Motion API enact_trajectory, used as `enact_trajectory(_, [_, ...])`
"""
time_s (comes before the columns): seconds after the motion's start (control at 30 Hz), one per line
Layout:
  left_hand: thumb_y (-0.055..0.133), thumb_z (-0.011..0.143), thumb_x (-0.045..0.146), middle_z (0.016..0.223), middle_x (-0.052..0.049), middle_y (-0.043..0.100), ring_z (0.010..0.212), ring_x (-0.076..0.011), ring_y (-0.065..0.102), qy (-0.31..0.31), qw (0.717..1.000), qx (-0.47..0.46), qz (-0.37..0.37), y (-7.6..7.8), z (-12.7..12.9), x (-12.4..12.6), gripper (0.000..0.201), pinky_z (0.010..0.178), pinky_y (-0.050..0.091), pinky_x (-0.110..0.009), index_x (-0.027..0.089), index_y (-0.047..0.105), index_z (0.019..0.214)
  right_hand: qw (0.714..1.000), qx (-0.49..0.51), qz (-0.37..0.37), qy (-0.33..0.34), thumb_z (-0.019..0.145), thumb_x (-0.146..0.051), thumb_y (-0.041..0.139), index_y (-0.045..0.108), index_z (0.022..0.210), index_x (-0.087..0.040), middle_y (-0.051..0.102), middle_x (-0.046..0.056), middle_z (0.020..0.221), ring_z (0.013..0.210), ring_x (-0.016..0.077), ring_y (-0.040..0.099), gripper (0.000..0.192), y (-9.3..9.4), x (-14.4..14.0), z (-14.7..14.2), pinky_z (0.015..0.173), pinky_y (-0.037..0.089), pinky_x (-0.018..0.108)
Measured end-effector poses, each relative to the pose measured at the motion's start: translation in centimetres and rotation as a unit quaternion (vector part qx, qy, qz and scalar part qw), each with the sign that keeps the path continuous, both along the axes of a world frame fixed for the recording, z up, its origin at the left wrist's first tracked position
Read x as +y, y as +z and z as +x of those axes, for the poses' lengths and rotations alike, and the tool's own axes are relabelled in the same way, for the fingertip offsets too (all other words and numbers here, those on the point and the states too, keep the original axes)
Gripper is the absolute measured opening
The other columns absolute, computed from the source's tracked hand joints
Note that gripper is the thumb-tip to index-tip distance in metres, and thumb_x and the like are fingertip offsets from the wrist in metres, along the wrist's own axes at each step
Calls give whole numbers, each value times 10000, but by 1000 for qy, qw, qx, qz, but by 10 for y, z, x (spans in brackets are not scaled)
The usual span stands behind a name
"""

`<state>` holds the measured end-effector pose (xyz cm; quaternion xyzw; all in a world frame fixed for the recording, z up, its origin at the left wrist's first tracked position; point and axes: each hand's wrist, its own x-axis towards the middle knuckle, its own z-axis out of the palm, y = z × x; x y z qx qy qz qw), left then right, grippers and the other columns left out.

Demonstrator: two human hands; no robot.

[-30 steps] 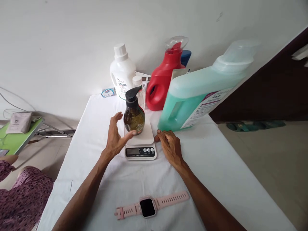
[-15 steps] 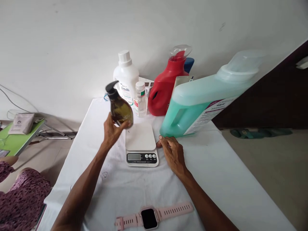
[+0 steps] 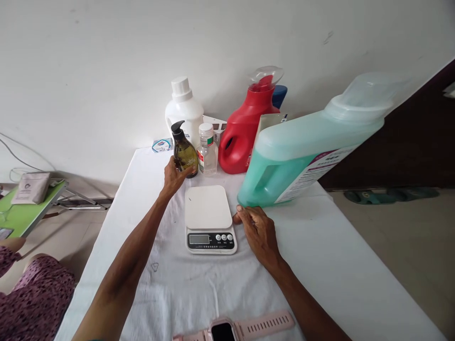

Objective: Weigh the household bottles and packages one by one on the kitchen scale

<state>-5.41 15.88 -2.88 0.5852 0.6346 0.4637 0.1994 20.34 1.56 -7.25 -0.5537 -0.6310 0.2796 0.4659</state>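
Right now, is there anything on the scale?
No. The scale has a bare white top. The left hand holds the brown bottle behind it, near the other bottles.

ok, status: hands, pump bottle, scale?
Left hand gripping brown pump bottle at table's back row, beside small clear bottle. Right hand flat beside scale. Scale platform bare.

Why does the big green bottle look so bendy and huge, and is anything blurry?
In the head view, the green jug leans and stretches because the wide lens warps things near the edges; its cap looks soft and smeared. The dark pump bottle in the left hand and the scale look sharp. Light is soft, shadows faint.
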Motion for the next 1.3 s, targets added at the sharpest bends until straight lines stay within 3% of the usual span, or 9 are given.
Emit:
enact_trajectory(0.23, [909,667,436,1057,-79,745,931,-264,690,20,1000,13,-5,-6,3,9,510,793,543,-383,225,602,1016,1000,-6,-2,-1,1096,-557,450,625,658,-271,728,51,723,817,270,642,552,0,0,-1,810,481,400])
enact_trajectory(0.4, [883,719,515,1121,-113,725,959,-254,671,-46,999,5,-4,-8,-3,3,575,818,533,-377,201,614,1119,1000,-10,-8,-1,1092,-589,440,630,650,-272,726,55,717,808,272,637,576,-2,0,0,779,479,400])
enact_trajectory(0.53, [574,964,664,1288,-148,698,1109,-269,680,-92,995,-34,14,-7,-24,1,578,915,544,-394,205,615,1312,1000,-13,-12,5,1087,-604,452,642,657,-273,726,58,719,818,277,650,575,-1,0,1,764,485,396])
enact_trajectory(0.63, [470,1034,625,1404,-191,633,1282,-301,634,5,999,-16,34,-3,-46,18,571,1041,517,-432,179,598,1367,1000,-22,-13,3,1088,-602,451,645,656,-275,727,58,725,817,277,650,575,-1,1,1,753,481,395])
enact_trajectory(0.7, [633,981,531,1511,-243,537,1431,-351,529,109,993,36,21,0,-59,40,605,1150,445,-481,147,536,1439,1000,-25,-11,-1,1089,-596,454,642,652,-278,723,54,721,811,276,647,572,-1,1,1,754,482,397])
enact_trajectory(0.8, [860,805,388,1665,-304,334,1567,-436,344,207,972,105,-34,2,-71,80,936,1248,303,-576,139,376,1566,1000,-25,-14,-3,1090,-582,459,636,646,-279,714,45,712,816,272,647,567,-1,1,1,769,487,397])
enact_trajectory(0.9, [912,724,393,1717,-317,223,1574,-493,308,228,963,113,-91,1,-74,114,1087,1251,253,-630,166,313,1602,999,-22,-24,-4,1093,-576,458,635,642,-276,706,39,709,825,268,647,570,-1,2,1,769,486,390])
enact_trajectory(1.0, [900,710,392,1694,-321,270,1562,-500,333,219,961,108,-130,-6,-73,135,1091,1250,241,-621,157,319,1603,1000,-12,-28,-6,1095,-575,461,628,639,-276,694,38,695,815,265,639,570,-1,2,1,762,485,388])
enact_trajectory(1.3, [847,740,429,1574,-275,448,1536,-437,396,245,958,119,-91,-23,-73,144,936,1260,271,-554,147,407,1516,999,-16,-27,-13,1094,-550,489,640,646,-276,692,40,696,817,265,642,546,-2,2,1,774,496,392])
